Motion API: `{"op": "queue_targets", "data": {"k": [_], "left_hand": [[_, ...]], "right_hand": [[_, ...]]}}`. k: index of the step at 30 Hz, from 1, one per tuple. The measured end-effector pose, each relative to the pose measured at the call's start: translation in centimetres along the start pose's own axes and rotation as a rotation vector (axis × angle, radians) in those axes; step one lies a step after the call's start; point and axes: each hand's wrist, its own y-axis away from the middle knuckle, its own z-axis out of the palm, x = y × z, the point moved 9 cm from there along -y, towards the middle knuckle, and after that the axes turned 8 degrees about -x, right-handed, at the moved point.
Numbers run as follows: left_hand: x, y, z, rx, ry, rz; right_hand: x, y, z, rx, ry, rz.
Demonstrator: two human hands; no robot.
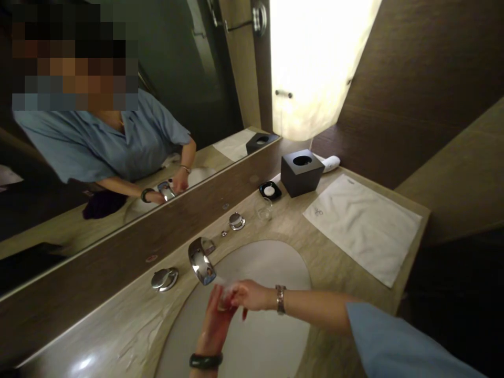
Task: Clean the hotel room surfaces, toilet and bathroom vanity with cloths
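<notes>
Over the white sink basin (271, 341), my two hands meet just below the chrome faucet (201, 262). My left hand (216, 317), with a dark green bangle at its wrist, is curled around a small clear object (225, 303) that looks like a drinking glass. From the right, my right hand (252, 295) reaches in with its fingers bent against the same object. A metal watch sits on the right wrist. Water seems to run over the fingers, which are blurred and partly hide the object.
Round chrome knobs (164, 279) flank the faucet. Behind the basin stand a clear glass (263, 210), a black soap dish (270, 190) and a dark tissue box (302, 173). A white towel (364, 223) lies on the marble counter at right. A mirror (169, 68) borders the back.
</notes>
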Motion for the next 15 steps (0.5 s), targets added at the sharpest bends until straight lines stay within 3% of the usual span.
{"op": "queue_targets", "data": {"k": [4, 7, 9, 12, 15], "left_hand": [[0.2, -1.0, -0.2, 0.063, 0.051, -0.006], [0.2, -1.3, 1.2, -0.042, 0.056, -0.006], [-0.2, -1.1, 2.4, -0.129, -0.009, -0.027], [-0.9, -0.7, 3.4, -0.124, -0.098, -0.095], [1.1, -0.1, 3.0, 0.002, -0.18, 0.02]], "right_hand": [[-0.1, 0.5, -1.3, 0.125, -0.041, 0.035], [0.0, 0.9, -1.7, 0.08, 0.074, 0.023], [0.6, 0.9, -1.6, 0.033, -0.008, 0.042], [1.0, 1.3, -1.7, 0.049, -0.136, 0.043], [-1.4, 3.1, -2.8, 0.039, 0.277, -0.055]]}}
